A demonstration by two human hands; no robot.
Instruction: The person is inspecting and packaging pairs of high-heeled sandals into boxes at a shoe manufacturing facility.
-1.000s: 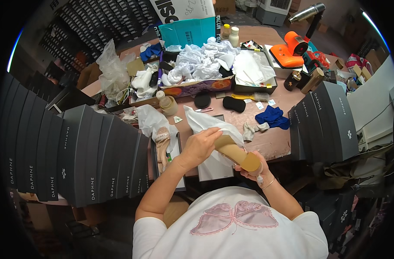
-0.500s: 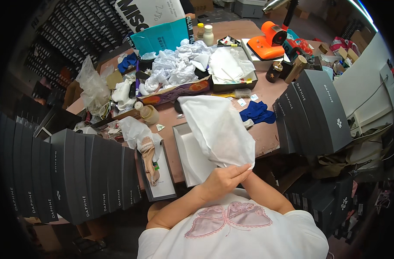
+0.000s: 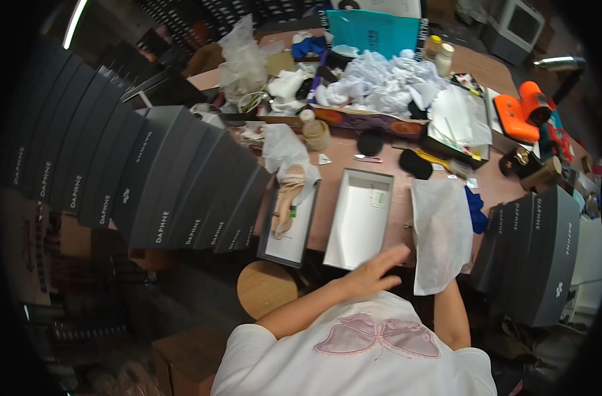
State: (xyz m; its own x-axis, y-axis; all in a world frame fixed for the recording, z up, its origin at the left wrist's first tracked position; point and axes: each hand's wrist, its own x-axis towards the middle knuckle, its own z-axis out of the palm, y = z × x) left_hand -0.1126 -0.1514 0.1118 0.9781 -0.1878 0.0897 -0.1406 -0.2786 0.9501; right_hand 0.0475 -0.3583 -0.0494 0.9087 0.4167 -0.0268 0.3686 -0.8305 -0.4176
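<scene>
My left hand is spread flat with nothing in it, at the near edge of an open grey box with a white inside. A white tissue sheet lies just right of that box and hangs over the table's near edge. My right forearm runs up under the sheet, which hides my right hand. Left of the box, a shallow grey lid holds a beige shoe with crumpled white paper at its far end.
Rows of dark grey shoeboxes stand at the left and the right. Crumpled white paper, a teal bag, black pads, a blue cloth and an orange tool crowd the far table. A round wooden stool stands below.
The white sheet, held up in both hands half a second ago, now lies to the right of the open box. My left hand has let go of it and spread open.
</scene>
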